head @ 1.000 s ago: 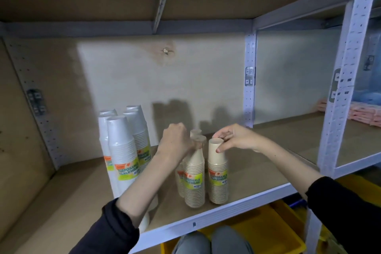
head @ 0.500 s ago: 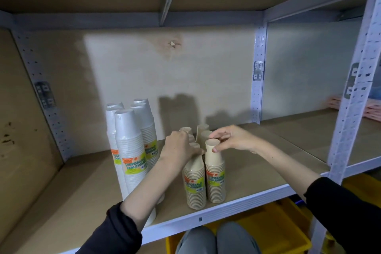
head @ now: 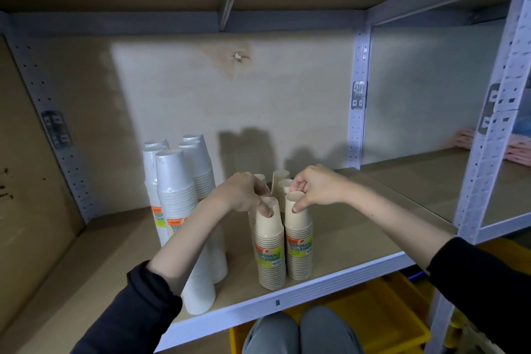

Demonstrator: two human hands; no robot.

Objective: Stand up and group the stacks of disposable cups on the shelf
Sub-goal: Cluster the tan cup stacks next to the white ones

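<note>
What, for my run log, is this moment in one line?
left hand: grips left tan cup stack top | right hand: pinches right tan cup stack top | both stacks upright, side by side | white cup stacks: upright

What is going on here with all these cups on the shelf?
A person is tidying upright stacks of disposable cups on a shelf. The left hand holds the top of one front beige stack, and the right hand pinches the top of the beige stack beside it. More beige stacks stand right behind them. A group of taller white stacks stands upright to the left.
</note>
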